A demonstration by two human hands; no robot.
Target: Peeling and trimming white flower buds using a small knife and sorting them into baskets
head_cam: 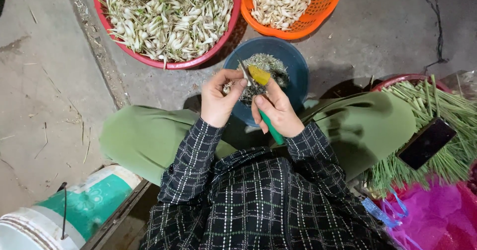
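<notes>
At the centre of the frame the left hand point(218, 98) pinches a small pale bulb point(242, 77) between thumb and fingertips, fingers curled close around it, so that its end is offered to the blade. The right hand point(277, 112) is closed round the green handle of a small knife point(269, 122), thumb pressed along the top; a yellow piece point(259, 74) sits at the blade end, just beside the bulb. Both hands hover directly over a dark blue bowl point(293, 66), which seems placed there to catch the trimmings: it already holds a heap of greyish roots and scraps point(266, 62).

At the upper left a red basket point(171, 63) is heaped with white bulbs that keep their green stems and roots; at the upper middle an orange basket point(298, 29) holds cleaner, shorter white pieces. The two appear to be kept apart as different lots, both within arm's reach on the concrete floor point(44, 81).

At the right edge a bundle of long green stalks point(437, 125) lies across a red-rimmed basin, with a dark phone point(426, 143) resting on top, screen blank. Below it, lower right, is a bright pink sack point(437, 215) with a blue tie. At the lower left lies a white and teal woven bag point(74, 205), its printing too little in view to make out.
</notes>
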